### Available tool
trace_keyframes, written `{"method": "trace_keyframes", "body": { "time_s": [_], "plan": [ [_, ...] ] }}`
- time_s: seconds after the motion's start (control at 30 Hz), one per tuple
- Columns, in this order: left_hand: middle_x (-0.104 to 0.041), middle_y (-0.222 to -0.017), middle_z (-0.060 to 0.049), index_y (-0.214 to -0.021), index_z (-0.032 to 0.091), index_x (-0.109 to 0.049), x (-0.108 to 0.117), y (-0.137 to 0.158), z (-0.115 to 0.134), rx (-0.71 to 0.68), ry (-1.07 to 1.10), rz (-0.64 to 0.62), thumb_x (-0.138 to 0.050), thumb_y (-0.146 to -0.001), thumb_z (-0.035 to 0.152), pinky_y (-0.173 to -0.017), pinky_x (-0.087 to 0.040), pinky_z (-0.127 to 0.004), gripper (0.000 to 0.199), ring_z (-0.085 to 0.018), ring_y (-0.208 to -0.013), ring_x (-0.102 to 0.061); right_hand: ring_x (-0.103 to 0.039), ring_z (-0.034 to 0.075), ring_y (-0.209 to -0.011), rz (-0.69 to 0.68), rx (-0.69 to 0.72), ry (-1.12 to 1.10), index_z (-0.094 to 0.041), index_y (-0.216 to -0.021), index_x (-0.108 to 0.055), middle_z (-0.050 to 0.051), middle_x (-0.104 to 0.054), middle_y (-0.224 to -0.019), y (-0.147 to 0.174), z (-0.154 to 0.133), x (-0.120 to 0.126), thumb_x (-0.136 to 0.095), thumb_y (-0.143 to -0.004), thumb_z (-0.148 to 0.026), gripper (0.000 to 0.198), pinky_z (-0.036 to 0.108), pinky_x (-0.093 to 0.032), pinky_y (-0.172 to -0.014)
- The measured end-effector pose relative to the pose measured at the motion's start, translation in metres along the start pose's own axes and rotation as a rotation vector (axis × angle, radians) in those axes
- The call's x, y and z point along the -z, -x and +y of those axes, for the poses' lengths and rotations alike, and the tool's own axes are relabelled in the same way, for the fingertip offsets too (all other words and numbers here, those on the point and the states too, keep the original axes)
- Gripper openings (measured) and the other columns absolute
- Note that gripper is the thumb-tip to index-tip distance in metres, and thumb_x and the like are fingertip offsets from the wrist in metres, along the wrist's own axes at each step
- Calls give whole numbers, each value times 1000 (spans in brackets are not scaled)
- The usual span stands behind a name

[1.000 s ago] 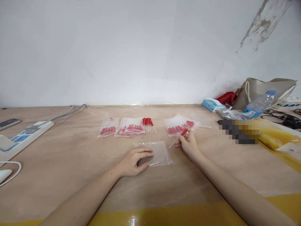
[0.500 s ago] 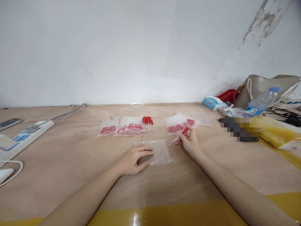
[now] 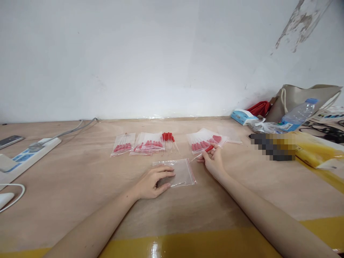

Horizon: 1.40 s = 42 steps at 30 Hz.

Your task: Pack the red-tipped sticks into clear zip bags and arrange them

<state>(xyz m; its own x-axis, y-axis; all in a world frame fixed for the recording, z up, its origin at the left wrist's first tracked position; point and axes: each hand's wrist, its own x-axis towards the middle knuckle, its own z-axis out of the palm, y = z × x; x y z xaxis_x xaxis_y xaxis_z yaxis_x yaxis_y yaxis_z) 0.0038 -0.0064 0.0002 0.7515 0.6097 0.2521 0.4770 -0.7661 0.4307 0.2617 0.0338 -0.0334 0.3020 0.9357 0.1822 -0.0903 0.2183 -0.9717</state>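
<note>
A clear zip bag [image 3: 183,172] with a red seal line lies flat on the table, its sealing edge facing right. On its left part rests my left hand [image 3: 155,181], fingers stretched out and thumb apart. My right hand [image 3: 214,162] pinches a dropper [image 3: 209,148] by its red rubber bulb. The thin clear tube slants down to the left, its tip close to the bag's upper right corner. Whether the tip touches the bag I cannot tell. Just beyond the bag lies a bunch of loose red-bulbed droppers [image 3: 167,137].
Filled bags of red-bulbed droppers lie at left [image 3: 123,145], centre [image 3: 150,143] and right [image 3: 201,139]. A power strip [image 3: 29,157] and phone [image 3: 10,141] are at far left. To the right are a tissue pack [image 3: 243,116], water bottle [image 3: 299,114] and yellow package [image 3: 317,150].
My right hand has shifted slightly left with the dropper, whose tip has come nearer the bag's upper right corner. My left hand stays on the bag.
</note>
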Motion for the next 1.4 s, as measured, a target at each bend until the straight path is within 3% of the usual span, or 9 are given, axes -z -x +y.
{"method": "trace_keyframes", "body": {
  "time_s": [0.17,0.3,0.47,0.6,0.77,0.9,1.13,1.3,1.4],
  "plan": [
    [-45,-129,-5,-125,25,-44,1,0,1,5,-8,-3,-49,-83,26,-99,-37,-39,43,-21,-118,-43,-59,13,-57,-79,-105,-96,-26,-102,-30,-7,-51,-69,10,-7,-4,-64,-65,-40,52,33,-54,-58],
    [-33,-138,-5,-132,26,-34,1,1,2,65,-37,-1,-50,-84,30,-101,-34,-41,51,-23,-124,-35,-60,11,-62,-279,-182,-63,-23,-89,-39,-4,-57,-74,17,-13,3,-65,-65,-46,42,30,-50,-62],
    [-37,-136,-5,-135,25,-28,-2,2,-1,82,-31,-7,-50,-84,32,-102,-33,-40,56,-22,-124,-36,-57,9,-71,-612,-210,54,-19,-80,-50,-1,-60,-80,16,-21,14,-71,-63,-36,32,24,-46,-66],
    [-38,-135,-5,-135,26,-26,-2,3,-1,92,-22,-7,-50,-84,31,-101,-35,-40,57,-22,-122,-38,-57,8,-67,-699,-317,-17,-17,-79,-52,-2,-61,-73,17,-26,9,-72,-63,-32,29,25,-47,-67],
    [-41,-133,-6,-135,25,-28,-1,2,2,74,-1,22,-49,-85,32,-99,-36,-39,54,-22,-120,-41,-61,10,-69,-667,-448,-108,-17,-77,-52,-1,-62,-77,17,-31,6,-72,-63,-31,28,28,-50,-71],
    [-42,-132,-6,-133,25,-31,-1,1,1,37,2,23,-49,-85,32,-100,-35,-40,52,-22,-120,-40,-62,11,-70,-563,-432,-114,-18,-79,-53,1,-63,-86,14,-33,10,-71,-64,-33,28,29,-52,-69],
    [-41,-134,-6,-135,25,-28,-1,1,2,57,0,19,-50,-84,29,-100,-36,-39,56,-22,-120,-40,-62,11,-71,-657,-518,-110,-16,-77,-57,1,-64,-78,26,-35,-3,-72,-63,-30,26,27,-52,-72],
    [-37,-137,-3,-127,28,-41,0,0,3,21,-26,-25,-47,-86,28,-102,-33,-39,41,-21,-124,-36,-63,12,-61,-487,-576,-195,-18,-77,-52,0,-63,-75,25,-32,-5,-70,-66,-37,28,28,-52,-60],
    [-34,-139,-3,-123,29,-47,0,0,2,11,-60,-55,-45,-88,30,-102,-32,-41,36,-23,-126,-33,-63,12,-62,-515,-565,-212,-19,-76,-49,-1,-63,-76,24,-34,-3,-71,-64,-36,30,28,-51,-61]
  ]
}}
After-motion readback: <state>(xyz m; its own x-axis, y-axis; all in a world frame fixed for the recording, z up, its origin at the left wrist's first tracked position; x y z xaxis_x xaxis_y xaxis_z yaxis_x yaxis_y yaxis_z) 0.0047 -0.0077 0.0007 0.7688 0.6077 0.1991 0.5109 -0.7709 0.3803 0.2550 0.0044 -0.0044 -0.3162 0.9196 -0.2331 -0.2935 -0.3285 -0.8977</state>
